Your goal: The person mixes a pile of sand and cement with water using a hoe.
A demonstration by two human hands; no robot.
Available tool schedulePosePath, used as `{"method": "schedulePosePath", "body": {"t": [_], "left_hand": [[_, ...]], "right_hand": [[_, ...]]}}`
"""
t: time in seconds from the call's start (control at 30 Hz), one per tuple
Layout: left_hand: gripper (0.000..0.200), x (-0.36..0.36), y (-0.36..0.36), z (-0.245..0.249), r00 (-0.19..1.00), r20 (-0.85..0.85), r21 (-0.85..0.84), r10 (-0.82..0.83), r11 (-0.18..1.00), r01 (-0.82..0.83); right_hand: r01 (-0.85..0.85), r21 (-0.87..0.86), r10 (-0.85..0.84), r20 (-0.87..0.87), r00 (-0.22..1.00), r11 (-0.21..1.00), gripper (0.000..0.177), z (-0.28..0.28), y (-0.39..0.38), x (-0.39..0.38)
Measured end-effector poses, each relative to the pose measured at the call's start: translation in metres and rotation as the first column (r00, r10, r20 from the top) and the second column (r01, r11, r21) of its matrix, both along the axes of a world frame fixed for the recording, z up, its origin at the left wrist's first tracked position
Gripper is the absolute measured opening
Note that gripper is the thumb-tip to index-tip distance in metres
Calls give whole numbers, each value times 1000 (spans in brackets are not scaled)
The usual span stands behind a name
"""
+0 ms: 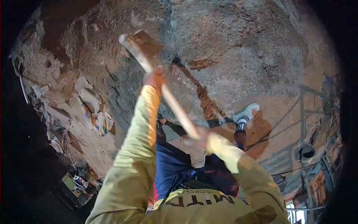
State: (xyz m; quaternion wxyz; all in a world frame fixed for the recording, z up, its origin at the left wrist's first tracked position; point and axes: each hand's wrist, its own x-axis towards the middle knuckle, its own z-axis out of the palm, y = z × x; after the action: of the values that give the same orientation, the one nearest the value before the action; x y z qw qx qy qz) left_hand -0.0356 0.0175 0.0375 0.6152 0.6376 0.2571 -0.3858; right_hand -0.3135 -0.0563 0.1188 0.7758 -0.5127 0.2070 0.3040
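Note:
A long pale wooden handle [177,108] runs slantwise across the middle of the head view, with a broad flat blade [146,44] at its upper left end. Close below the blade, my left hand [154,79] is wrapped round the handle. My right hand [199,137], blurred by motion, grips its lower end. Both arms are stretched forward in yellow-green sleeves. The blade appears over rough grey-brown ground [238,71]; whether it touches the ground I cannot tell.
A shoe [247,112] stands on the ground at right of centre. Crumpled sacks [102,122] and rubble lie to the left. At the lower left is a box of small items [77,184]. A round dark hole [307,151] and metal bars are at the right.

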Motion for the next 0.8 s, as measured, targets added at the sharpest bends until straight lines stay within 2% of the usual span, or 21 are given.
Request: {"method": "schedulePosePath", "body": {"t": [0.03,0.07,0.1,0.17,0.2,0.23,0.27,0.3,0.37,0.4,0.43,0.5,0.53,0.57,0.6,0.63,0.7,0.77,0.8], "left_hand": [[16,24,30,-27,1000,-8,-3,26,1000,-26],[17,38,52,-44,973,87,109,-214,973,205],[19,47,71,-57,881,149,239,-450,881,409],[21,53,107,-114,713,132,351,-688,706,615],[22,54,131,-159,691,91,327,-717,677,659],[23,51,136,-161,453,128,353,-882,467,811],[24,48,140,-163,192,191,396,-963,255,882],[26,18,121,-129,-328,256,529,-909,-152,835],[25,-54,81,-101,-358,29,529,-933,-290,798],[22,-85,76,-102,-384,242,598,-891,-175,782],[21,-115,64,-95,-337,224,543,-914,-170,822],[21,-172,33,-78,-85,100,323,-991,-48,945],[22,-195,15,-67,36,23,238,-999,40,970],[14,-225,18,-79,145,421,220,-895,256,941],[10,-240,4,-81,598,-4,-206,-802,585,784],[10,-254,-10,-83,798,-498,-213,-339,940,266],[9,-254,-48,-27,676,-732,-226,-83,966,-125],[11,-268,-73,-36,704,-710,-100,18,987,-126],[12,-271,-96,-14,727,-685,-22,54,995,-95]], "right_hand": [[49,137,-36,-92,995,989,68,-24,26,38],[78,109,-63,-139,988,991,57,-27,42,83],[87,279,-24,-221,975,956,45,-61,64,118],[224,228,-113,-415,903,948,38,-75,80,165],[323,232,-193,-451,872,918,39,-80,88,164],[423,233,-271,-486,831,876,39,-85,97,160],[512,229,-336,-529,779,828,40,-90,107,148],[343,45,-281,-482,830,938,30,-100,100,120],[384,2,-318,-558,766,923,31,-37,54,78],[528,100,-374,-595,711,844,30,-44,53,50],[608,89,-399,-678,618,789,29,-37,44,24],[642,125,-408,-678,612,756,28,-22,19,-26],[543,17,-394,-668,631,840,27,-47,22,-61],[392,-55,-363,-510,780,918,29,-40,0,-77],[296,-74,-283,-573,769,952,31,-7,-29,-65],[199,-82,-205,-634,746,977,33,23,-59,-52],[-7,-140,-71,-538,840,990,36,21,-98,-59],[-2,-97,-58,-616,786,995,43,37,-139,-74],[-26,-81,-19,-511,860,996,44,54,-163,-92]]}}
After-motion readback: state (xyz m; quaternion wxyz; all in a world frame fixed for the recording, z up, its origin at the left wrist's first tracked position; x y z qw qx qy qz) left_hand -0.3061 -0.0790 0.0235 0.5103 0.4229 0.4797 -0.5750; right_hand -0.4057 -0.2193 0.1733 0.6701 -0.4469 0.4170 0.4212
